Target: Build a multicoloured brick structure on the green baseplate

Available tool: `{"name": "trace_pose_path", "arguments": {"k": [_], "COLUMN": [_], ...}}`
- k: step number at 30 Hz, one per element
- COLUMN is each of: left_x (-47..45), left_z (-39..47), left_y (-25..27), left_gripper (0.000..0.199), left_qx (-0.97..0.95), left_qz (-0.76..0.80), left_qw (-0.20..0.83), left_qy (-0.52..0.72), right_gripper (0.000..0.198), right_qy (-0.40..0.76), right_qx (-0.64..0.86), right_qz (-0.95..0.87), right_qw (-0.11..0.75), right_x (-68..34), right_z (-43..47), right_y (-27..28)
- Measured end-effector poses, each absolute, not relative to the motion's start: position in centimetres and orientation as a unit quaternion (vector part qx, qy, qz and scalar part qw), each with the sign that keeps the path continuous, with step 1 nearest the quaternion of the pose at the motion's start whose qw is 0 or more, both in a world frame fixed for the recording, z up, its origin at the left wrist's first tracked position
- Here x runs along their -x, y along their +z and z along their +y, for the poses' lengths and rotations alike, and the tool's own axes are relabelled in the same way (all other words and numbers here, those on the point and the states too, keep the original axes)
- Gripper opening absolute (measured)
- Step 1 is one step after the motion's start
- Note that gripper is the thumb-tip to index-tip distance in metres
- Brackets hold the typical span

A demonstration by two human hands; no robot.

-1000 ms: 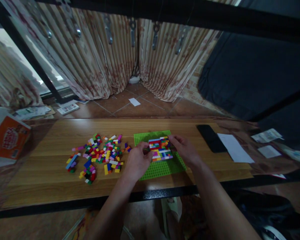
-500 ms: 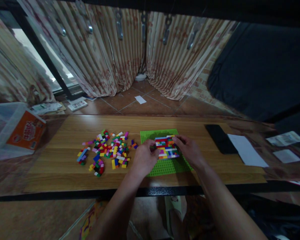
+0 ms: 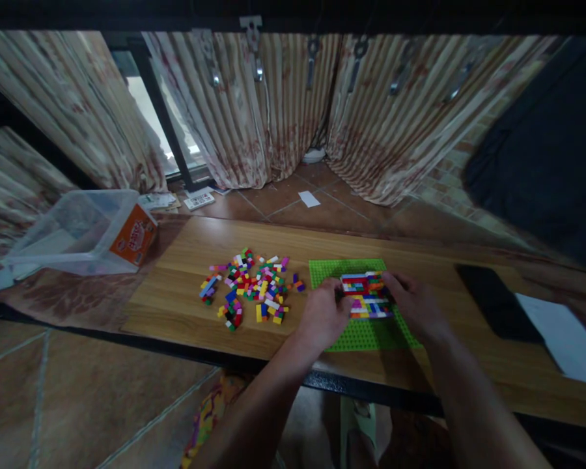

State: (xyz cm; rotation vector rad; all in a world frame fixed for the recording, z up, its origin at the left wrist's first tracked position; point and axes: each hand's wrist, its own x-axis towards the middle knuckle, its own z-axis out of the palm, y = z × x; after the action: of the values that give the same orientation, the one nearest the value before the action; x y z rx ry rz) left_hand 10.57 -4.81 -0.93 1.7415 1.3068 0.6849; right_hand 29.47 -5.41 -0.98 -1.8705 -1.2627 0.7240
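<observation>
From where I stand, the work looks to be in its fitting stage: the left hand and the right hand are both bent to a block of multicoloured toy bricks over the green studded baseplate, one at each side of it. The left thumb and forefinger are slightly parted at the block's left edge, and whether they pinch a brick, grip the block or merely steady it I can't tell. The right fingertips are drawn close together at the far right corner, apparently touching it, though they hide whatever may be between them. The block lies above the middle of the baseplate (whether pressed onto the studs or held just clear of them, I can't make out from here). As I judge it, the next move calls for even support from both sides and a straight push, since a sideways shove could pop a row loose. Should another piece be needed, the left hand is nearer the heap of loose bricks, scattered on the wooden tabletop well to the left of the baseplate; picking one out would call for a small, precise pinch.
</observation>
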Motion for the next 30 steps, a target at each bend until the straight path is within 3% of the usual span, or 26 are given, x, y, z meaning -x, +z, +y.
{"name": "trace_pose_path", "arguments": {"k": [7, 16, 20, 23, 27, 30], "left_x": [-5.6, -3.3, -3.3, -3.1, -4.3, -6.4], "left_z": [-2.3, -2.3, -2.1, -1.7, -1.5, -2.1], "left_y": [0.2, -0.1, -0.1, -0.1, 0.1, 0.1], "left_gripper": [0.018, 0.02, 0.019, 0.016, 0.012, 0.012], "left_qx": [-0.699, -0.753, -0.75, -0.738, -0.686, -0.623], "left_qz": [0.647, 0.64, 0.64, 0.627, 0.539, 0.462], "left_qw": [0.22, 0.1, 0.114, 0.15, 0.32, 0.455], "left_qy": [0.213, 0.119, 0.121, 0.198, 0.37, 0.437], "right_gripper": [0.041, 0.037, 0.035, 0.03, 0.021, 0.017], "right_qy": [0.278, 0.259, 0.25, 0.219, 0.186, 0.234], "right_qx": [0.719, 0.701, 0.703, 0.706, 0.669, 0.614], "right_qz": [-0.423, -0.419, -0.416, -0.399, -0.396, -0.446], "right_qw": [0.477, 0.515, 0.52, 0.542, 0.601, 0.607], "right_x": [-30.3, -30.1, -29.9, -29.4, -28.3, -27.1], "right_z": [-5.0, -5.3, -5.3, -5.5, -6.0, -6.7], "right_y": [-2.0, -1.4, -0.9, 0.2, 1.6, 2.0]}}
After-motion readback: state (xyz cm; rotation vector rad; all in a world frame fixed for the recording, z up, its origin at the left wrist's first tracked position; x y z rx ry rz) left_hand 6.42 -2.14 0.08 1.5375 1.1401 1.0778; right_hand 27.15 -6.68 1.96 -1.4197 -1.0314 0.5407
